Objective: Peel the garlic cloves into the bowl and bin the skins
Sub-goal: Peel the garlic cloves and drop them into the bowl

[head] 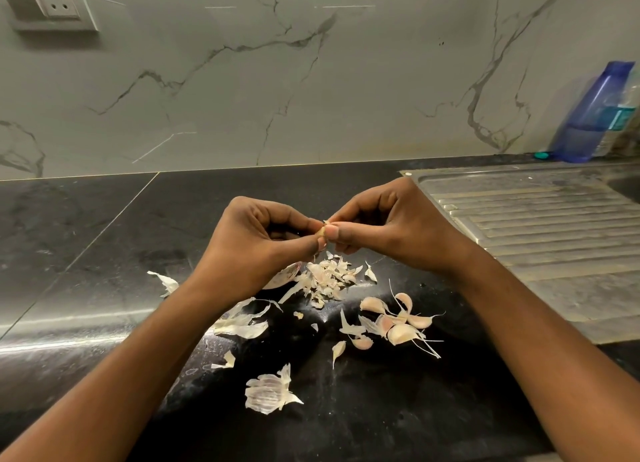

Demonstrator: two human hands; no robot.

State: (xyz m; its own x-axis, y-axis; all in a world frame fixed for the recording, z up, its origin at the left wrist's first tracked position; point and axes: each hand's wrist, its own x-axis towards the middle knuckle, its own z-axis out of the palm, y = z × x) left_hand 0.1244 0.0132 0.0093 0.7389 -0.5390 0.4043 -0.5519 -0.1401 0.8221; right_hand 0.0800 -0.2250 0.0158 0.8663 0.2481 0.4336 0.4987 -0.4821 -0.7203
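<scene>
My left hand (256,243) and my right hand (391,226) meet above the black counter, both pinching one small garlic clove (322,229) between thumbs and fingertips. Only a sliver of the clove shows. Right below the hands lies a heap of papery skins (327,278). Several unpeeled cloves (398,323) lie in a cluster to the lower right. A pale rounded thing (284,276), perhaps a bowl, peeks out under my left wrist, mostly hidden.
Loose skins lie scattered on the counter (104,254), with a large piece (268,390) near the front and another (168,283) at the left. A steel sink drainboard (540,226) fills the right. A blue bottle (592,115) stands at the marble wall. No bin is in view.
</scene>
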